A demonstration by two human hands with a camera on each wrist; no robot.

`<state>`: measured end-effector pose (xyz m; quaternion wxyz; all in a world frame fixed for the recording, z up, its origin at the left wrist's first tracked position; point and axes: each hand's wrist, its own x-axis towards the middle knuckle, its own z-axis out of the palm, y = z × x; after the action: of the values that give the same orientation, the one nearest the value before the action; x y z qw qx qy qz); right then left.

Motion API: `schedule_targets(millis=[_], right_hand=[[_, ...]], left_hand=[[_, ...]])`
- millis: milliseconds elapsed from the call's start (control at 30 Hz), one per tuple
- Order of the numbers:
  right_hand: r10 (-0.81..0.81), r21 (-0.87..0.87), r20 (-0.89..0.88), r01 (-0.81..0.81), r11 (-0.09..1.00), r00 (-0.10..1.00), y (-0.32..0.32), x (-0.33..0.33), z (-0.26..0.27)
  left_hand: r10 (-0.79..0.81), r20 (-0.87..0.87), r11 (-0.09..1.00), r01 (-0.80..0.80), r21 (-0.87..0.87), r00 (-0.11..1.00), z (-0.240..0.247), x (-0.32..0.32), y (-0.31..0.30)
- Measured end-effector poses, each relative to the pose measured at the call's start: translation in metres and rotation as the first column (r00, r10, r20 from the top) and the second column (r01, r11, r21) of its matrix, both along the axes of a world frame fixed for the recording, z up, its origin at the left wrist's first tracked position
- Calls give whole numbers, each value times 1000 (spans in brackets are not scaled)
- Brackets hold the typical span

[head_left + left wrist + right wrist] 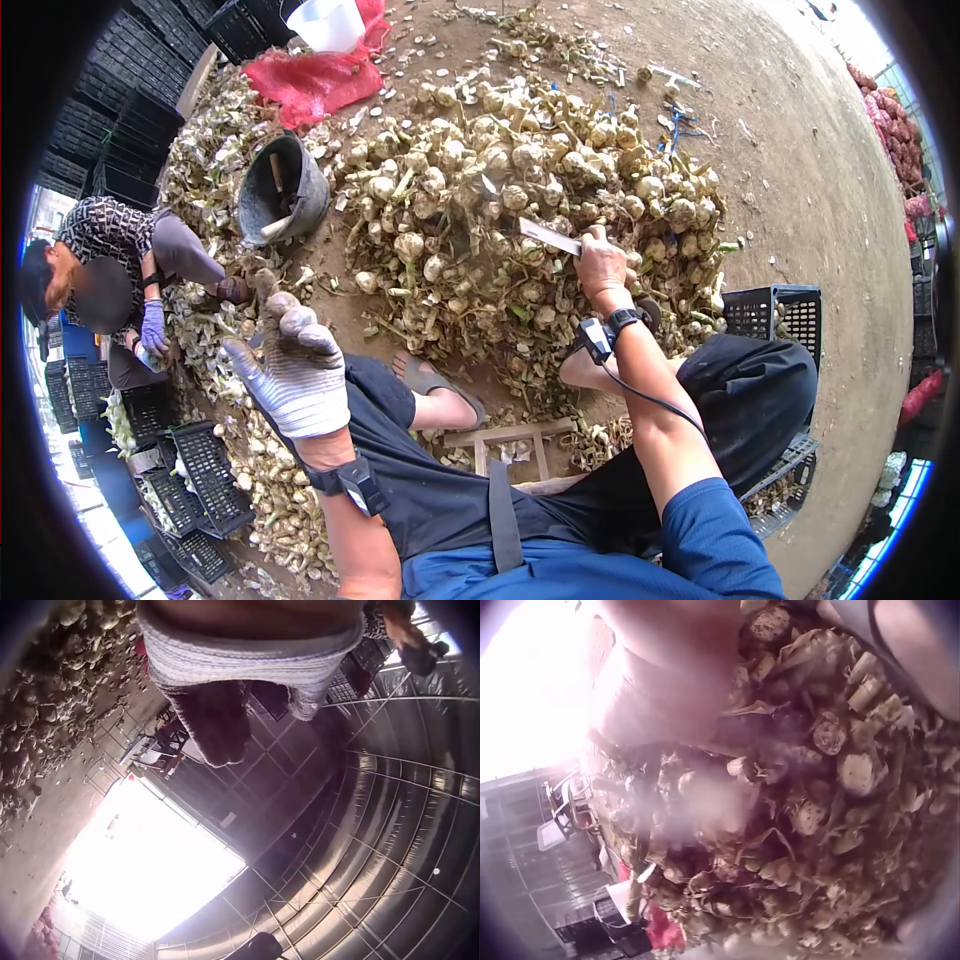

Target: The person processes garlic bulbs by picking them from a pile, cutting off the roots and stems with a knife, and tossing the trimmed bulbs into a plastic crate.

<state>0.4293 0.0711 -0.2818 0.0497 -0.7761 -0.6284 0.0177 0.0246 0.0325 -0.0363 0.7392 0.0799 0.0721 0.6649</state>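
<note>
The left hand (292, 375), in a white glove with dirty grey fingers, is raised over the left knee. Its thumb stands apart from the fingers, and I see nothing held in it. The gloved fingers (214, 727) hang extended in the left wrist view. The bare right hand (603, 268) grips a knife (550, 237) whose blade points left over a large heap of garlic bulbs (490, 160) with stalks. Blurred fingers of the right hand (667, 682) cover the upper left of the right wrist view; cut stalks (856, 774) lie beneath.
A dark bucket (284, 190) with a handle-like object inside stands left of the heap. Another person (120, 240) crouches at the left near black crates (212, 475). A wooden frame (510, 434) lies between the feet. A black crate (775, 300) stands by the right knee.
</note>
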Motion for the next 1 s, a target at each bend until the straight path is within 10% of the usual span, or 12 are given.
schedule_targets(millis=[200,400,500,600,733,1000], right_hand=[[64,-106,53,-58,993,997,2,1,-3],[-200,244,-262,265,933,944,-8,-28,26],[-204,31,-870,463,886,448,-15,-76,78],[-46,-86,-991,342,936,-122,-36,-125,128],[-18,-53,-962,124,991,-271,-56,-153,174],[-9,-58,-762,54,997,-647,-80,-176,232]], left_hand=[[55,-121,998,-58,-22,991,0,5,4],[36,-548,995,19,95,835,-1,20,4],[92,-827,995,-20,98,554,-5,51,0],[30,-954,995,78,56,300,-22,71,-3],[465,-842,870,322,375,-276,-35,74,-5],[284,-954,930,215,299,96,-39,79,-15]])
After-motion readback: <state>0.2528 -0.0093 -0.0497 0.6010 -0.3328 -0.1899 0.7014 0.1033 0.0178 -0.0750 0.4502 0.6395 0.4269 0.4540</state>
